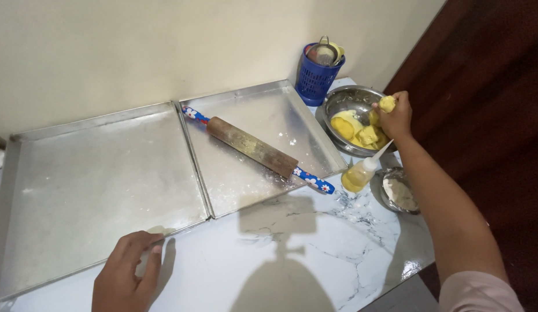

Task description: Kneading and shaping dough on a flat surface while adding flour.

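Right hand [394, 118]: over the steel bowl [338, 98] at the far right of the worktop [315, 254]; grip clenched on one yellow dough lump [387, 103], lifted just above the rim. More yellow dough pieces [352, 128] left in the bowl.

Left hand [125, 277]: flat on the near edge of the large left tray [95, 173]; grip released, nothing held.

Progress, judged: early. Both trays dusted with flour but bare of dough; right tray [269, 115] carrying only the rolling pin [252, 148], untouched, lying diagonally. No dough rolled or laid out; most pieces not yet taken.

Nearby: squeeze bottle of yellow liquid [361, 175] just beside the bowl; small dish of flour [399, 192] by the forearm; blue basket [315, 72] behind, against the wall.

Hard to tell: basket contents mostly hidden, a strainer showing; count of dough pieces unclear behind the hand; left tray and left wrist cut off at the picture edge; shadow across the near worktop.
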